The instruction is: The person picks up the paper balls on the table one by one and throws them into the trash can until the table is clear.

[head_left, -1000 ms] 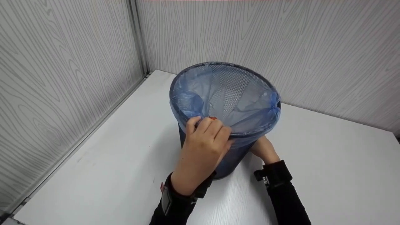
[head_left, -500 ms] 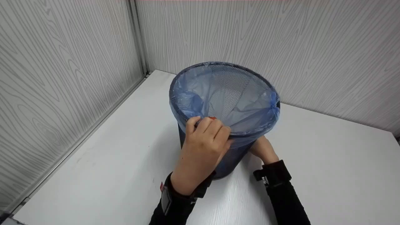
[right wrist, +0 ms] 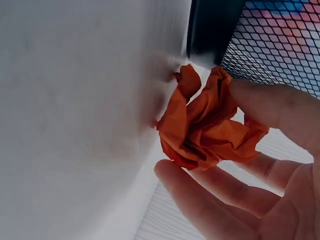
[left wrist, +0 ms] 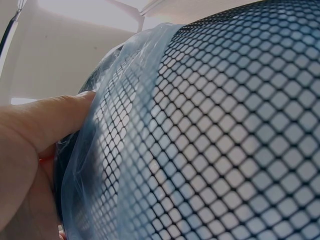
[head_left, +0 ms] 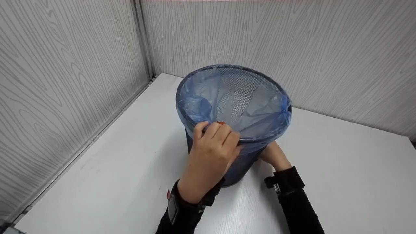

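A dark mesh waste bin (head_left: 234, 172) stands on the table, lined with a translucent blue bin bag (head_left: 260, 120) folded over its rim. My left hand (head_left: 211, 152) grips the near rim through the bag, fingers hooked inside; its thumb (left wrist: 62, 110) lies along the outside in the left wrist view. A speck of orange (head_left: 221, 123) shows past those fingertips. Low on the bin's right side is my right hand (head_left: 273, 156), partly hidden behind it. In the right wrist view its thumb and fingers hold a crumpled orange paper (right wrist: 205, 130) close to the bin's dark base band (right wrist: 212, 30).
The white tabletop (head_left: 344, 162) spreads around the bin. Wood-grain panels rise at the left (head_left: 71, 81) and along the back (head_left: 276, 35), meeting at a metal corner post (head_left: 143, 39). Orange and blue colours show through the mesh (right wrist: 285, 30) in the right wrist view.
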Action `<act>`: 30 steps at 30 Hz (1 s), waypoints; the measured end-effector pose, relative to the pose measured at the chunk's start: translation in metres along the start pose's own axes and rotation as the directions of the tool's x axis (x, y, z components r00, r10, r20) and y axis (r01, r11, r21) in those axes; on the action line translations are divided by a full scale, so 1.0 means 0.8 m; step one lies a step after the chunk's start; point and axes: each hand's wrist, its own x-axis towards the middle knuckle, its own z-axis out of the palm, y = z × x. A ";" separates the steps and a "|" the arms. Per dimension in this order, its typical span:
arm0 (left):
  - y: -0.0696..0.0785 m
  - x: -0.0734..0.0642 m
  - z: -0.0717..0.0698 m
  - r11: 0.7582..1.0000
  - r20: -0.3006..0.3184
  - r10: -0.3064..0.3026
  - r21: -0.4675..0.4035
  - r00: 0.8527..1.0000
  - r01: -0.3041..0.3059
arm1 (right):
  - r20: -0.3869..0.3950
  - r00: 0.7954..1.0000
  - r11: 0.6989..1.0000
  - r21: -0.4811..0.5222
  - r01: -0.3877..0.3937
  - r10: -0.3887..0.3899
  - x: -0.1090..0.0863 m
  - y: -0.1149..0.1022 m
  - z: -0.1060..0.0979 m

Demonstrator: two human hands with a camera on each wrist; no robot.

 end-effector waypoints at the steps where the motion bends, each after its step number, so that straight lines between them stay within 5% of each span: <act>1: 0.000 0.000 0.000 1.000 0.000 0.000 -0.002 1.000 0.000 | -0.017 0.999 0.999 0.014 0.038 -0.037 0.001 0.001 -0.001; 7: 0.001 0.001 -0.001 1.000 0.001 0.000 -0.005 1.000 0.000 | -0.098 0.981 0.980 0.089 0.179 -0.170 -0.003 0.005 -0.018; 14: 0.000 0.002 0.001 1.000 -0.028 0.010 0.021 1.000 -0.009 | -0.146 0.981 0.985 0.097 0.145 -0.130 -0.023 -0.007 -0.066; 19: -0.001 0.001 0.000 1.000 -0.023 0.004 0.014 1.000 -0.004 | -0.283 0.953 0.985 0.097 0.142 -0.109 -0.046 -0.022 -0.103; 25: -0.001 0.001 -0.001 1.000 -0.007 0.001 0.019 1.000 -0.001 | -0.461 0.886 0.985 0.117 0.124 -0.056 -0.086 -0.047 -0.136; 30: 0.001 0.001 -0.002 1.000 0.015 0.000 0.011 1.000 0.000 | -0.628 0.775 0.960 0.168 0.226 -0.073 -0.116 -0.073 -0.142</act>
